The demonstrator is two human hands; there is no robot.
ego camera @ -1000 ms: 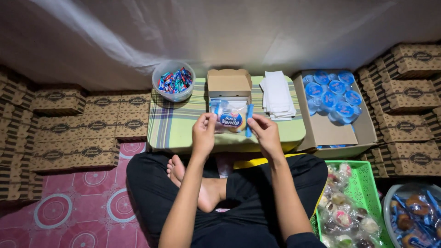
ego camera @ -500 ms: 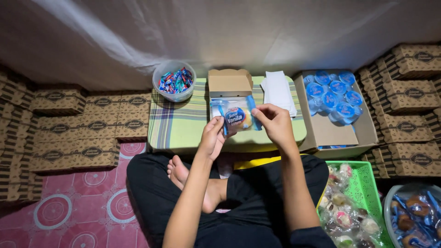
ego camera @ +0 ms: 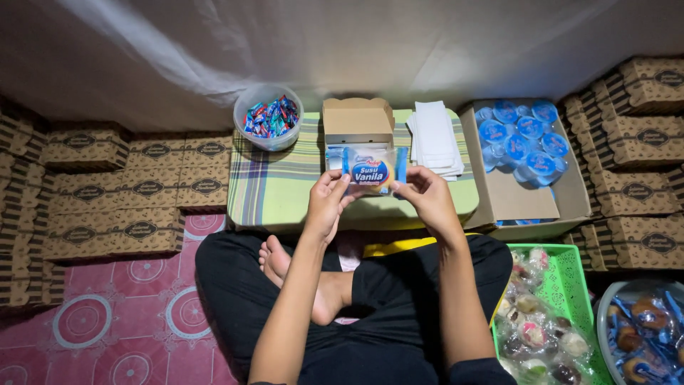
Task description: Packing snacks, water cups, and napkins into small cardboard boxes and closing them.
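I hold a small clear snack packet [ego camera: 370, 170] with a blue and yellow label between both hands, above the near edge of a low table covered with a green plaid cloth [ego camera: 278, 187]. My left hand [ego camera: 326, 201] pinches its left edge and my right hand [ego camera: 426, 196] pinches its right edge. Just behind the packet stands an open brown cardboard box [ego camera: 356, 122]. I sit cross-legged, one bare foot showing below my arms.
A clear tub of wrapped candies [ego camera: 269, 115] and a stack of white napkins [ego camera: 434, 137] sit on the table. A carton of blue-lidded cups [ego camera: 521, 137] stands right. A green basket of wrapped pastries [ego camera: 541, 321] and a bowl of snacks [ego camera: 645, 329] are near right. Stacked brown boxes [ego camera: 114, 187] line both sides.
Both hands came a little closer together and toward me, and the packet turned from tilted to flat, with its label facing up.
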